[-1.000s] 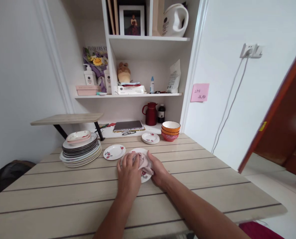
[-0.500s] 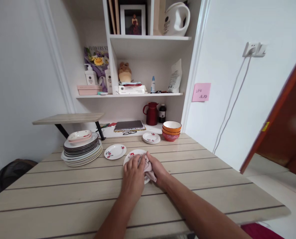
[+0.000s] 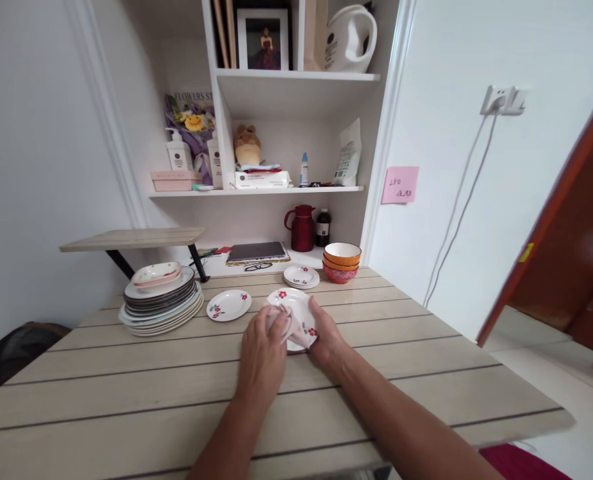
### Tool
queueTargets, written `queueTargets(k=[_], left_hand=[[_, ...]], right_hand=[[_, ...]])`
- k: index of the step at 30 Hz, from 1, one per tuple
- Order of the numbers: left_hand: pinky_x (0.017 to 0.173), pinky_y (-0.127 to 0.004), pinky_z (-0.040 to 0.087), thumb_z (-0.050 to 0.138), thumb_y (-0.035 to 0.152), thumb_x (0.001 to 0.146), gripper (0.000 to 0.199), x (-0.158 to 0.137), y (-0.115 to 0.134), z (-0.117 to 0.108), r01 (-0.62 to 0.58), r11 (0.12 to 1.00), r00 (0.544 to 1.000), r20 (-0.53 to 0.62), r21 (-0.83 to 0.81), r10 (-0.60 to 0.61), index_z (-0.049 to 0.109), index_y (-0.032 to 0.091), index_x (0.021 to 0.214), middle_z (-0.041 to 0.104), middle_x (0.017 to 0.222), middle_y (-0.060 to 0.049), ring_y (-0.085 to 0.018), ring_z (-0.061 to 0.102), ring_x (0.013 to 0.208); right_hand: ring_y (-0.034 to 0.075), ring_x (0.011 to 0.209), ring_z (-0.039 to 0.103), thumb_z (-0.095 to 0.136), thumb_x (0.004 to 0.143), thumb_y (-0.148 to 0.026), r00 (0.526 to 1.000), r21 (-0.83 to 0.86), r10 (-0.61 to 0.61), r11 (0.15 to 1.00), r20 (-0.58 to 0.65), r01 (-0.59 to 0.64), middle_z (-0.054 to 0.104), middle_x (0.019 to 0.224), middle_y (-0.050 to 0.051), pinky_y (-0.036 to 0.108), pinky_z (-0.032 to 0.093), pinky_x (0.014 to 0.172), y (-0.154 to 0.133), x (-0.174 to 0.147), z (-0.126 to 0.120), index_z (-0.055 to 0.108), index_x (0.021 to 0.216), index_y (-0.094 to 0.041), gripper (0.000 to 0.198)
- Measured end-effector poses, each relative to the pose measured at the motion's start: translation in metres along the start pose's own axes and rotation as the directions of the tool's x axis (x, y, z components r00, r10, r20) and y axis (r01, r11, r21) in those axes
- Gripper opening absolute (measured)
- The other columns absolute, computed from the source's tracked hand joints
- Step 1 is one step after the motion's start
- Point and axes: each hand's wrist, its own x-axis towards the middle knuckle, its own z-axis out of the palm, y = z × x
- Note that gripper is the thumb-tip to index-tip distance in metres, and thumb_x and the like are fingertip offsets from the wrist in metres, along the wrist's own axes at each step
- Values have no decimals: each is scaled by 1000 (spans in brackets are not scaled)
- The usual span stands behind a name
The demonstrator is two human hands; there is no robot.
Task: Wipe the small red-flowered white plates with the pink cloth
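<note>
My right hand [image 3: 328, 337] grips the right rim of a white plate [image 3: 300, 303] with red flowers, tilted up a little above the table. A pale pink cloth [image 3: 292, 328] is bunched under the fingers of my left hand [image 3: 264, 340], which presses it against the plate's left side. The cloth covers part of the plate's face. To the left, a similar flowered plate [image 3: 229, 305] lies flat on the table. Behind the held plate sits a short stack of small flowered plates [image 3: 301, 277].
On the left stands a tall stack of plates [image 3: 161, 313] topped by oval dishes [image 3: 156, 275], near a raised wooden stand [image 3: 134, 239]. Stacked bowls [image 3: 341, 263] are at the back right. Farther back are a red jug [image 3: 303, 229], a dark bottle [image 3: 323, 228], a laptop [image 3: 257, 251] and glasses [image 3: 258, 267].
My left hand has slid slightly left and down with the cloth, uncovering more of the plate. The plate has tilted and shifted, and my right hand now shows on its rim.
</note>
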Motion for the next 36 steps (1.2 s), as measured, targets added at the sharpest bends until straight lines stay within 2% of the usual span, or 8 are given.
queueTargets(k=[3,6,13,18,22,27,32,36], left_hand=[[100,-48,46,56,25,89,38,0,3,-3,-21,1000,1000,8,-11,21,59,27,127,49,137,-11,-27,51,120],[101,-50,45,54,29,91,39,1,3,-5,-19,1000,1000,14,11,19,58,30,130,51,136,-11,-28,51,120],[110,-65,27,63,25,86,43,4,4,-9,138,964,989,-80,227,-123,60,39,127,47,145,-9,-34,39,135],[110,-64,27,60,21,87,41,6,0,-15,234,932,966,-177,276,-190,61,30,127,46,145,-12,-36,38,135],[111,-57,31,53,16,90,36,4,3,-12,75,974,996,-59,214,-63,64,26,123,62,123,-11,-27,54,116],[101,-46,44,57,14,86,40,0,9,1,-127,985,989,86,119,117,61,23,125,64,118,-9,-25,55,109],[96,-44,46,58,12,85,44,1,2,2,-85,993,994,76,81,79,60,25,127,62,119,-9,-24,55,107],[99,-47,43,60,15,84,45,2,-5,-7,78,991,996,40,109,-82,60,29,127,61,121,-9,-26,53,112]], right_hand=[[23,78,72,46,95,-50,1000,-9,-4,1000,-15,4,76,91,13,36,57,75,-4,-4,1,63,114,-10,47],[23,78,72,46,95,-51,1000,-55,-26,998,6,26,76,91,12,35,57,72,-3,-6,4,63,114,-11,47],[23,90,72,51,94,-43,980,-141,-34,988,194,62,76,102,13,35,55,84,19,-10,11,67,113,-10,41],[26,90,72,48,95,-49,989,-158,16,987,150,8,76,100,13,40,54,87,21,-11,12,65,116,-10,47],[25,88,73,46,95,-51,998,-97,-5,995,68,12,76,96,13,39,55,84,9,-5,6,64,115,-10,49],[23,75,72,52,93,-50,1000,-72,28,997,6,-28,76,86,12,35,57,75,7,-1,0,65,103,-10,43],[20,76,71,56,92,-46,992,-189,-27,981,123,50,76,87,9,29,55,72,22,-5,3,68,96,-13,35],[22,85,73,57,91,-44,988,-214,-50,974,145,81,76,95,10,33,55,79,24,-6,5,68,103,-13,35]])
